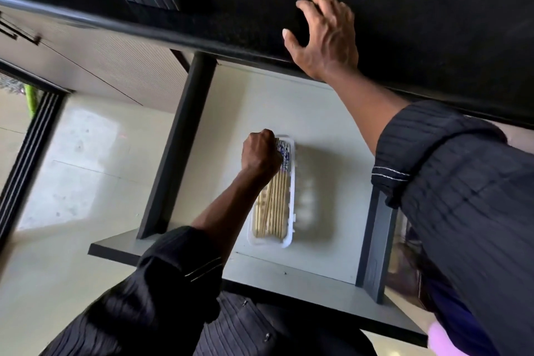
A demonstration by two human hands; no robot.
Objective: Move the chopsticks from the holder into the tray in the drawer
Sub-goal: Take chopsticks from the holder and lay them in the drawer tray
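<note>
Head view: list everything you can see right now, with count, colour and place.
Drawer: one, pale inside with dark grey walls, pulled open below the counter.
Tray: one, white, on the drawer floor.
Chopsticks: a bundle, count unclear, light wood with patterned blue ends, lying in the tray.
Counter: one, black, above the drawer.
Floor: pale, glossy, at left.
Sleeves: two, dark striped.
Left hand: closed in a fist on the chopsticks' patterned ends.
Right hand: open, fingers spread, over the counter.

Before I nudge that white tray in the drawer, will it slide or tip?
The tray looks like thin plastic on the smooth drawer floor, so it probably slides easily. It sits low and flat, so tipping seems unlikely. The loose chopsticks inside may roll or shift.
</note>
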